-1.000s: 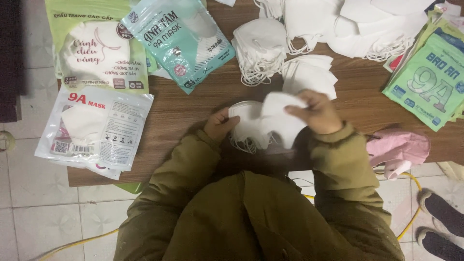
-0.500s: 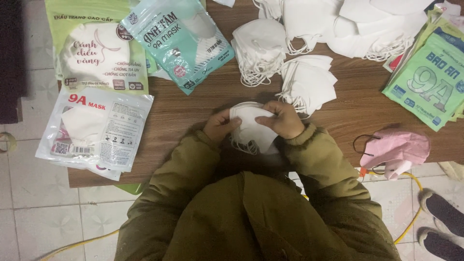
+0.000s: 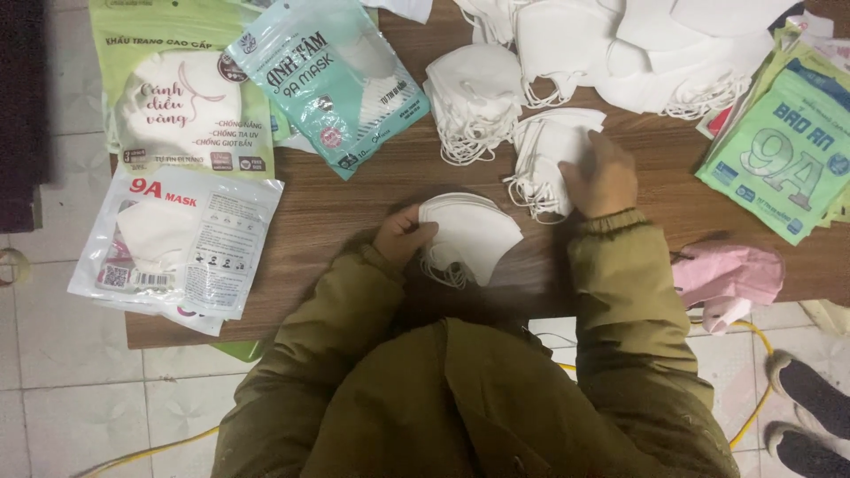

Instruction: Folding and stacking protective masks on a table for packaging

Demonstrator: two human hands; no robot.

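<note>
Two hands work near the brown wooden table's [image 3: 354, 212] front edge: the left hand [image 3: 403, 237] pinches a folded white fabric face mask [image 3: 474, 232], and the right hand [image 3: 602, 173] rests on a white mask stack [image 3: 549, 150] just behind. Lifting one layer keeps loops untangled. Teal plastic pouch [image 3: 332, 80], far-left, holds white masks.

A brown wood-grain table [image 3: 354, 221] stands on a floor of pale, faintly patterned tiles [image 3: 71, 398]. A yellow cable [image 3: 753, 398] trails over the tiles under the table's near edge. The light is dim and even.
</note>
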